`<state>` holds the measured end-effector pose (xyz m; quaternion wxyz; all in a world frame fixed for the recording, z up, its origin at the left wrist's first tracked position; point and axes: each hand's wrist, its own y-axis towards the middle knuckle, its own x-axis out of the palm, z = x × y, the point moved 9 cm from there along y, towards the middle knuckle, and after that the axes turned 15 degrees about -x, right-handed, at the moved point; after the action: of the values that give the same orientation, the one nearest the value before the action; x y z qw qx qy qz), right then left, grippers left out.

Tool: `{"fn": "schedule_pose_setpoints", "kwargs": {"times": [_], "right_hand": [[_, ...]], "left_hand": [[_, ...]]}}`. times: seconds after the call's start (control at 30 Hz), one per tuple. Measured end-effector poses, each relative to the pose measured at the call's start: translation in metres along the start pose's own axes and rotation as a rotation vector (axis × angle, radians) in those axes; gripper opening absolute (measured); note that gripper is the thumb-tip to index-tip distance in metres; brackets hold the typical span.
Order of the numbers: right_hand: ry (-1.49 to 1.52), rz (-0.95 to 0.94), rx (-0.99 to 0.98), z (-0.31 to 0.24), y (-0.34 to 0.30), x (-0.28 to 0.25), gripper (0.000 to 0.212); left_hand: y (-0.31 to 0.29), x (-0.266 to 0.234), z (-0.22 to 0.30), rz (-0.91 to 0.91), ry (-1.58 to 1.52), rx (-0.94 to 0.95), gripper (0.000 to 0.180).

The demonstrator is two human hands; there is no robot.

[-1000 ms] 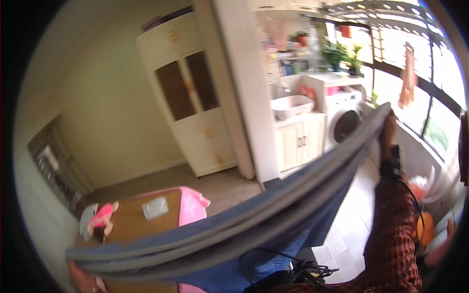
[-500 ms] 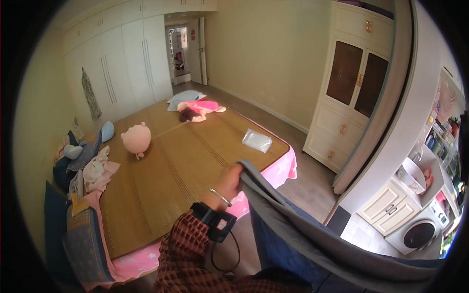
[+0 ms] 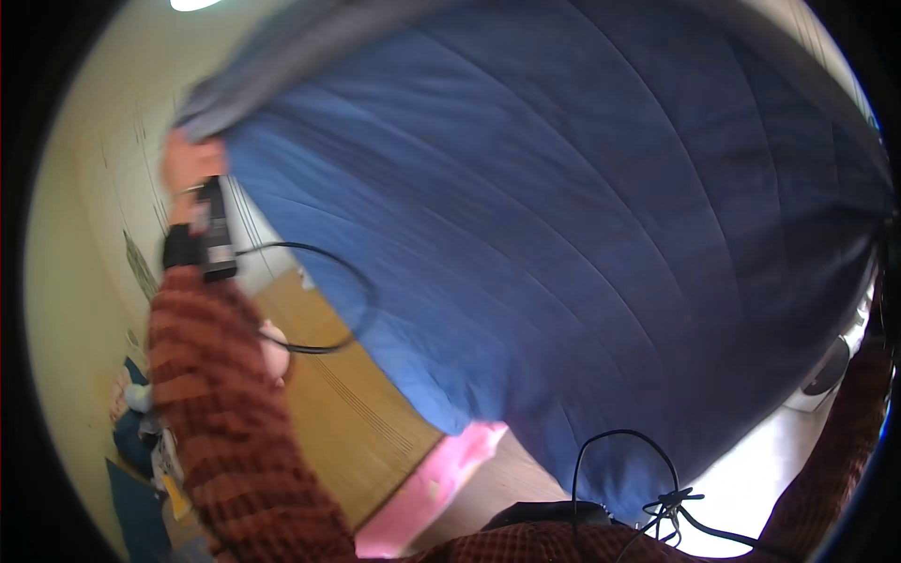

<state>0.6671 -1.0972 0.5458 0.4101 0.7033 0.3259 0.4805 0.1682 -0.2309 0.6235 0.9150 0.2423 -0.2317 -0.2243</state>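
A wide blue quilt [image 3: 563, 225] with stitched lines and a grey edge [image 3: 282, 56] is spread up in front of me and fills most of the view. High on the left, my left hand [image 3: 192, 161] is closed on its grey corner, slightly blurred; a strap and a black device are on that wrist. At the far right rim my right hand [image 3: 885, 223] is dark and barely visible. The quilt's folds draw together there, at the end of my raised right arm. The lower edge of the quilt hangs near my body.
Behind the quilt, partly covered, is a bed with a brown mat [image 3: 347, 422] and a pink sheet [image 3: 436, 483]. A pink plush toy [image 3: 275, 352] shows beside my left sleeve. Bedding [image 3: 141, 432] is heaped along the left. A black cable [image 3: 366, 291] loops from my left wrist.
My left hand has swung up and to the left with the quilt's corner. The quilt has opened out across the view, and my right arm has come into sight at the right.
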Motion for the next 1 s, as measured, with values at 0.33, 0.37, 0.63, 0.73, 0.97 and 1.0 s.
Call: {"fn": "schedule_pose_setpoints", "kwargs": {"times": [0.33, 0.37, 0.63, 0.73, 0.97, 1.0], "right_hand": [[0.941, -0.132, 0.713, -0.078, -0.271, 0.184, 0.031], [1.061, -0.264, 0.688, -0.085, -0.306, 0.202, 0.031], [1.011, -0.545, 1.192, -0.128, -0.569, 0.21, 0.006], [0.861, -0.657, 1.333, -0.143, -0.616, 0.199, 0.011], [0.537, -1.322, 1.035, -0.145, -0.662, 0.183, 0.016], [0.555, -1.366, 0.968, -0.138, -0.666, 0.179, 0.017]], "left_hand": [[-0.203, -0.235, 0.23, 0.212, 0.076, 0.252, 0.03], [-0.214, -0.278, 0.229, 0.258, 0.099, 0.289, 0.03], [-0.42, -0.427, 0.105, 0.828, -0.047, -0.051, 0.031], [-0.509, -0.415, 0.047, 1.038, -0.084, -0.185, 0.032], [-0.676, -0.404, -0.058, 1.388, -0.103, -0.437, 0.034], [-0.7, -0.402, -0.06, 1.469, -0.002, -0.525, 0.032]]}}
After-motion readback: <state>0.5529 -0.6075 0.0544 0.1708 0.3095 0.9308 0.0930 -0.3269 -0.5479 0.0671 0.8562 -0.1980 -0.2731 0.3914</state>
